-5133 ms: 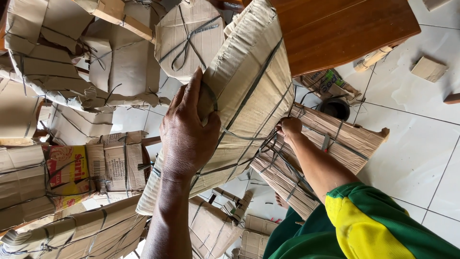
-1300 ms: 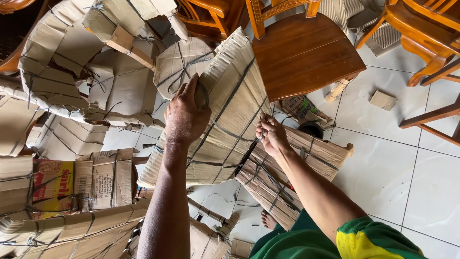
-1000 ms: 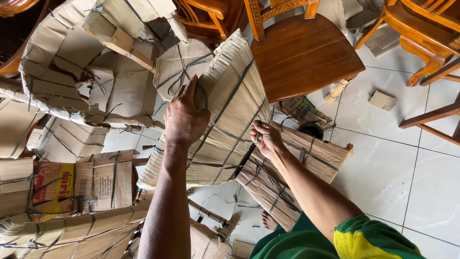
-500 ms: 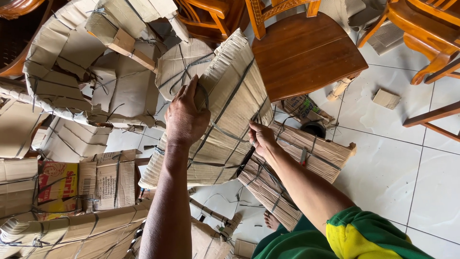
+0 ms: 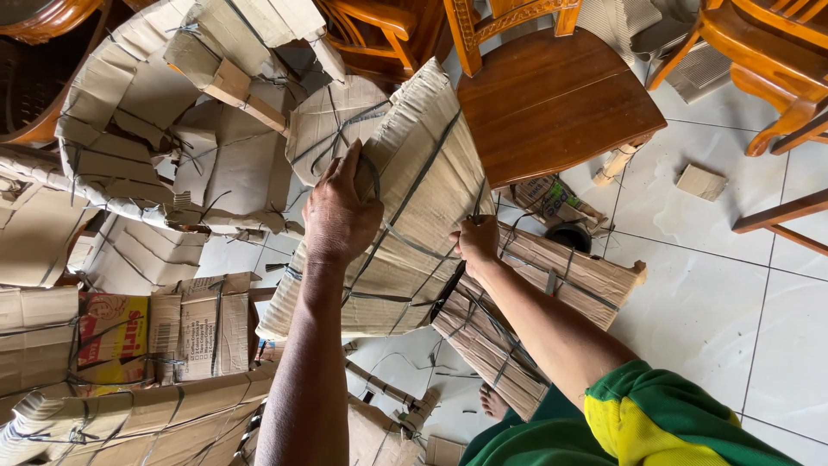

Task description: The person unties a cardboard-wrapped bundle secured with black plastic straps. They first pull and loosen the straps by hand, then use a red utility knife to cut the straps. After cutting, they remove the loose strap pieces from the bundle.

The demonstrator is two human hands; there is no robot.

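Note:
My left hand [image 5: 339, 213] presses flat on a large piece wrapped in brown cardboard and bound with dark straps [image 5: 405, 224], fingers over its upper edge. My right hand [image 5: 477, 244] grips a dark strap at the right edge of that wrapped piece. Under and right of it lies a second wrapped bundle [image 5: 535, 298] with several straps across it. My right arm wears a green and yellow sleeve.
More cardboard-wrapped furniture [image 5: 155, 147] is stacked at the left and bottom. A bare wooden chair seat [image 5: 552, 103] stands at the top, another wooden chair [image 5: 768, 60] at the right. White tiled floor [image 5: 733, 302] holds a small wood block [image 5: 700, 181] and a black tape roll [image 5: 569, 235].
My right hand has moved left and up along the lower bundle to the edge of the large wrapped piece and closed on a strap. The left hand stays pressed in place.

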